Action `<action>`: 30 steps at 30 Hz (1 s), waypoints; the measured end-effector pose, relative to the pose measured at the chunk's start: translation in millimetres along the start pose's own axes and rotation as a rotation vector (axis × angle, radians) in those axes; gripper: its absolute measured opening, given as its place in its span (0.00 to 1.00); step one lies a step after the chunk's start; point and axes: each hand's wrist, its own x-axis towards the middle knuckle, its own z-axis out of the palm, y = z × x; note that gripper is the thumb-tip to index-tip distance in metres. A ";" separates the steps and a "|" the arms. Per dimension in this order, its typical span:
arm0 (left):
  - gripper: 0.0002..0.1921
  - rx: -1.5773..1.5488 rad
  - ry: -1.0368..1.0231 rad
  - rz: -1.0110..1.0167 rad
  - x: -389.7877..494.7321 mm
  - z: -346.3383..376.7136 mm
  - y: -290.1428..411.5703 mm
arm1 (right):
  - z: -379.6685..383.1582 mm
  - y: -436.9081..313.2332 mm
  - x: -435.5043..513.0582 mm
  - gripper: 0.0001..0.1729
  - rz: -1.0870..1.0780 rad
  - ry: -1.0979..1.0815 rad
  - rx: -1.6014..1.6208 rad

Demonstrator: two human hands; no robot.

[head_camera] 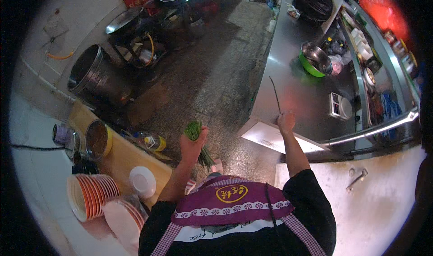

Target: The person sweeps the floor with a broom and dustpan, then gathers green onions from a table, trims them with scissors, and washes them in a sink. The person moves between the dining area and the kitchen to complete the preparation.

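Observation:
My left hand (193,147) is closed around a bunch of thin green vegetable stalks (192,130). Their bright green ends stick out above my fingers, and the darker lengths hang below my fist. Out over the near edge of the stainless-steel counter (286,83), my right hand (287,121) grips one end of a long, thin, dark strip (275,94), slightly curved and pointing away from me. Whether this strip is a single stalk or a stick, I cannot tell. The two hands are well apart, with the floor between them.
On the counter are a green-sided metal bowl (315,60), a kitchen scale (341,106) and a black plastic bag (313,4). To my left, a wooden board (125,154) bears a white plate (142,181). Stacked orange-rimmed bowls (93,195), an oil bottle (155,143) and a large metal pot (98,76) stand nearby.

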 end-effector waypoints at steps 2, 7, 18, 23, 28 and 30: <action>0.07 0.141 -0.035 0.026 43.4 7.4 -13.7 | 11.1 12.5 0.4 0.16 -0.057 0.123 -0.043; 0.06 0.334 -0.118 0.010 134.9 29.2 3.3 | -19.1 -31.1 36.6 0.15 0.115 -0.258 0.077; 0.12 0.628 -0.475 0.398 297.5 70.2 8.0 | -44.2 -230.1 158.4 0.08 -0.584 -0.366 0.532; 0.14 0.742 -0.625 0.290 397.2 25.0 13.3 | -16.1 -319.1 218.7 0.07 -0.638 -0.296 0.578; 0.11 0.720 -0.645 0.231 502.0 -15.7 53.4 | 5.2 -405.6 292.7 0.05 -0.697 -0.299 0.470; 0.11 0.703 -0.669 0.269 542.7 -34.8 56.5 | 12.8 -433.6 321.1 0.05 -0.775 -0.294 0.388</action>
